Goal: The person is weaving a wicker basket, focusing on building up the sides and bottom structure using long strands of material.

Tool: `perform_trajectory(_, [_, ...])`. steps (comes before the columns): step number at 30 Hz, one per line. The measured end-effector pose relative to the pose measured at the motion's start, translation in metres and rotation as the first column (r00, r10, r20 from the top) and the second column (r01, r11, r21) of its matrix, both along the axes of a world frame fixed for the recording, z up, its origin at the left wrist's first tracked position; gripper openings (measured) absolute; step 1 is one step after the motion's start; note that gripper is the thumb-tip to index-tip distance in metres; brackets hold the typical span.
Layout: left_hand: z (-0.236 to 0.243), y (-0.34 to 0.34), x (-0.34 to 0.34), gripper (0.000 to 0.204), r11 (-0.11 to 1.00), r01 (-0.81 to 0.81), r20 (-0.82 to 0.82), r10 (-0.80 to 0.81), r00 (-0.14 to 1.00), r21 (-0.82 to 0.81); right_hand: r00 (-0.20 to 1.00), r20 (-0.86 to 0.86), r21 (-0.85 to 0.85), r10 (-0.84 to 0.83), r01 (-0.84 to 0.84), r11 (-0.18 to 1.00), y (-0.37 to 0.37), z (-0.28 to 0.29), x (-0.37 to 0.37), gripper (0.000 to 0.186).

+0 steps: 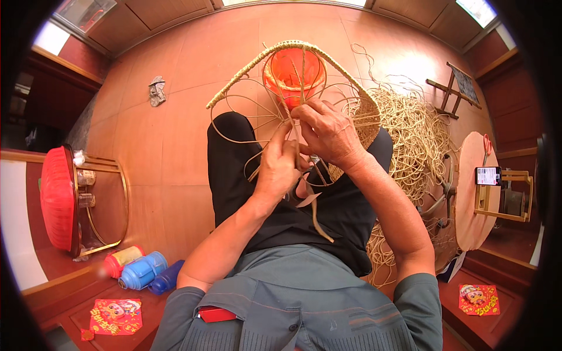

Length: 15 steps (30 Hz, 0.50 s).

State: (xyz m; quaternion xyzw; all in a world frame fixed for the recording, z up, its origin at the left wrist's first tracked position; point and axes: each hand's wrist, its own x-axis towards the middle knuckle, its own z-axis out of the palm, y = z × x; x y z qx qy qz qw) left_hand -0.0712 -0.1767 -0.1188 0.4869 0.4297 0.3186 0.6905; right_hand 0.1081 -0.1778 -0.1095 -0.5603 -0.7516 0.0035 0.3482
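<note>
1. Basket frame (304, 88) of cane rests on our knees, its spokes fanning outward.
2. Our left hand (280, 167) pinches a cane strip (316, 213); our right hand (328, 131) grips the spokes, fingers curled.
3. Weaving seems underway; next, we likely thread the strip between spokes.

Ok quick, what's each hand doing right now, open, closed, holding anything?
Left hand: closed, pinching cane strands of the basket frame.
Right hand: closed over the frame's strands, gripping them from above.
</note>
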Motion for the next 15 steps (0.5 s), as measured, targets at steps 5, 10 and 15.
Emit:
perform_trajectory(5, [-0.019, 0.01, 0.014, 0.03, 0.999, 0.045, 0.097, -0.043, 0.994, -0.011, 0.997, -0.064, -0.073, 0.047, -0.051, 0.996, 0.001, 0.009, 0.003, 0.019])
perform_trajectory(10, [-0.012, 0.003, 0.001, 0.021, 0.995, 0.075, 0.043, -0.072, 0.996, -0.064, 0.99, -0.126, -0.097, 0.057, -0.07, 0.993, 0.0, 0.013, 0.006, 0.015])
perform_trajectory(15, [0.003, -0.001, 0.006, 0.025, 0.999, 0.015, 0.059, -0.017, 0.998, 0.034, 0.993, -0.102, -0.144, 0.059, -0.073, 0.987, 0.001, 0.016, 0.007, 0.015])
